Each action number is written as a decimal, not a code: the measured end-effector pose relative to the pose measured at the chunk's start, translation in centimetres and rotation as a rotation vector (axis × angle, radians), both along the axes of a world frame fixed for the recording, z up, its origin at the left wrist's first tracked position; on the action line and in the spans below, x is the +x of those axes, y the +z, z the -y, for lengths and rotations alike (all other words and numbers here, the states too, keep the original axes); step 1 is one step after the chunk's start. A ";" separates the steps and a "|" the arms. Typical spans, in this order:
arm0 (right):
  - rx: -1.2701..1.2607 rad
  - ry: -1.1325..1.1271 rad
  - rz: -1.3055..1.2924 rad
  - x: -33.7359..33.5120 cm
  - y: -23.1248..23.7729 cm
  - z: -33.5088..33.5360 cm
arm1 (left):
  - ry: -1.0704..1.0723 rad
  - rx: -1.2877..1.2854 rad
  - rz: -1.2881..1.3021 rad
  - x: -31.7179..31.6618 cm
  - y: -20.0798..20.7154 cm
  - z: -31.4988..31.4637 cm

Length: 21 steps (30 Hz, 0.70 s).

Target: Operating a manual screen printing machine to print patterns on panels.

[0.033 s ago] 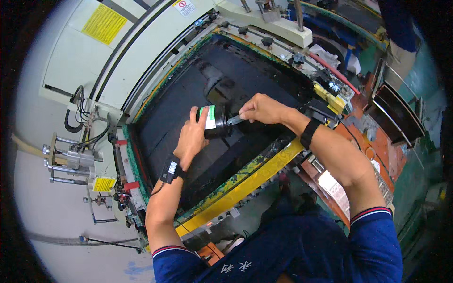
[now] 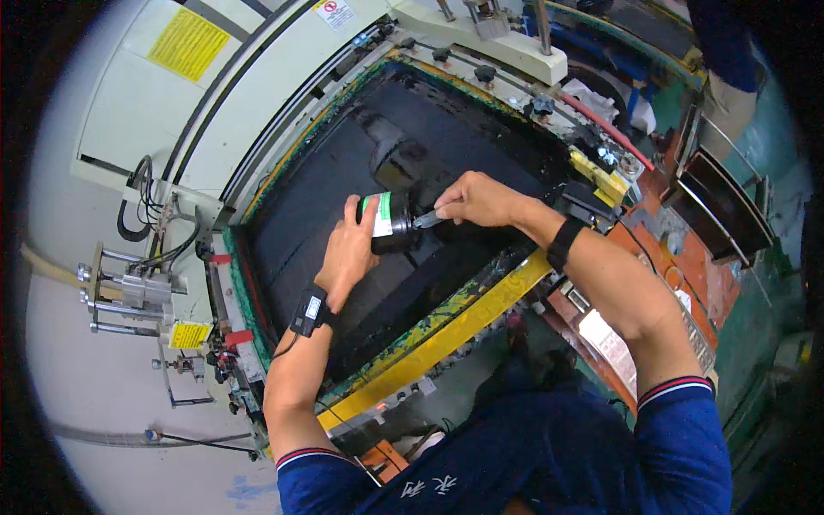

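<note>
Tipped on its side, a black jar (image 2: 398, 225) with a white and green label is gripped by my left hand (image 2: 348, 249), its mouth turned to the right. My right hand (image 2: 481, 199) pinches a small greyish scraper (image 2: 427, 220), whose tip is at the jar's mouth. How far the tip reaches inside cannot be made out. Both hands are over a dark screen (image 2: 335, 180) in a large frame with green and yellow edges. A glossy dark patch (image 2: 399, 159) lies on the screen beyond the jar.
A yellow bar (image 2: 446, 339) runs along the frame's near side. White machine housing (image 2: 249, 94) stands behind and left, with metal fittings and cables (image 2: 150, 287). At right are an orange-red bench (image 2: 712, 292) and a dark tray (image 2: 717, 206). Another person (image 2: 730, 77) stands at the far right.
</note>
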State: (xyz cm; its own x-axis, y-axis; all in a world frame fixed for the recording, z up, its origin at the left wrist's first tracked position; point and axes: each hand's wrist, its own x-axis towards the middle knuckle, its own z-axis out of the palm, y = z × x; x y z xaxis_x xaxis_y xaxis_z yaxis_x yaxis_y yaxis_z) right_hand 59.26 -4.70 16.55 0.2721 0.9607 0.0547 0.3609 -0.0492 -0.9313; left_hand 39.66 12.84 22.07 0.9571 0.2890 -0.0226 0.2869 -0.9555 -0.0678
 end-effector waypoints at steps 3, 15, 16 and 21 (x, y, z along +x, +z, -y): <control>-0.018 0.004 -0.006 -0.8 -0.3 1.0 | -0.003 0.004 -0.033 -0.7 0.5 1.3; -0.082 0.196 0.864 -2.8 16.9 -1.7 | 0.061 -0.228 0.365 -1.8 1.0 4.7; -0.118 0.236 1.014 -3.6 18.5 -2.3 | 0.073 -0.232 0.498 -1.6 0.3 5.1; -0.261 0.249 1.183 -8.2 22.9 -4.7 | 0.262 -0.327 0.832 0.0 -3.4 6.4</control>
State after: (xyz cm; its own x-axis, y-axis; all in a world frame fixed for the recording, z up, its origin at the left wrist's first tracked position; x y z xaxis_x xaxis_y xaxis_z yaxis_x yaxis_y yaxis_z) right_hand 51.06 -0.05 39.42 -0.0059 0.9983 -0.0582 1.0000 0.0060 0.0009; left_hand 39.66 6.48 18.64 0.6070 0.5982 0.5232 0.3310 -0.7888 0.5179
